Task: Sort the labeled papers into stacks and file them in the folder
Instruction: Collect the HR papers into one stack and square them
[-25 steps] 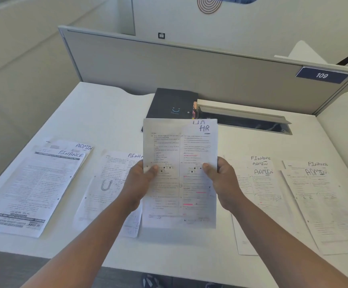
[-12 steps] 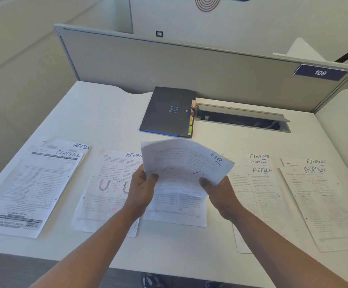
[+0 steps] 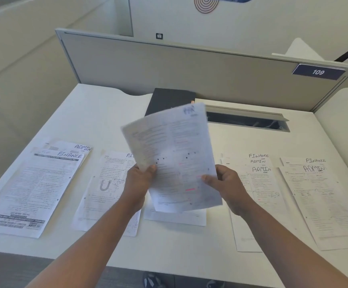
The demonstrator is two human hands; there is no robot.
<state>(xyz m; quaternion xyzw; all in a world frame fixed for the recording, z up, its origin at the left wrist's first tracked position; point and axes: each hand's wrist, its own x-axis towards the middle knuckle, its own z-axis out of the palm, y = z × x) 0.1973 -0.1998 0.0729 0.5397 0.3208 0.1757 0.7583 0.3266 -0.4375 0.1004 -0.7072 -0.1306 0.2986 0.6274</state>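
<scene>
Paper [image 3: 175, 159] (blurry) upright, top tilted right, both hands pinching sides.

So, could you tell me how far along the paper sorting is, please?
Little looks done: the white labeled stacks on the white desk show FINANCE and ADMIN labels together. In hand: the left hand and right hand grip a white printed sheet. Left: sorting, then filing in the closed dark folder.
</scene>
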